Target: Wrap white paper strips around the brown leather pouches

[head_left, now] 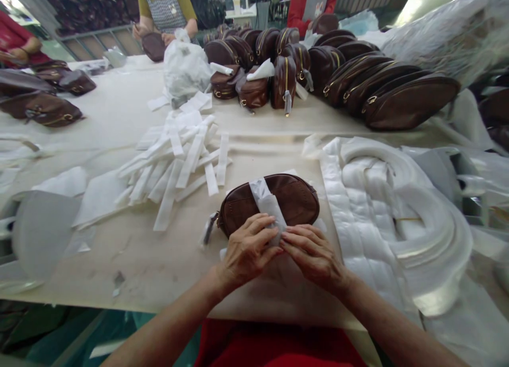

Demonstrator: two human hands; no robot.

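A dark brown oval bag (pixel 298 197) lies on the table in front of me, its zipper pull wrapped and resting at the left end. Across its middle runs a white wrapping strip (pixel 271 207). My left hand (pixel 250 247) pinches the lower end of that strip from the left, fingers bent over it. From the right, my right hand (pixel 314 253) presses its closed fingertips on the same end, close to the left ones. The strip's underside is hidden by the bag and my fingers.
Loose white strips (pixel 193 157) are piled left of the bag. White padded rolls (pixel 369 213) lie to the right. Many brown bags (pixel 409 99) stand along the back. A white plastic bundle (pixel 185 70) sits back left. Three people are across the table (pixel 119 112).
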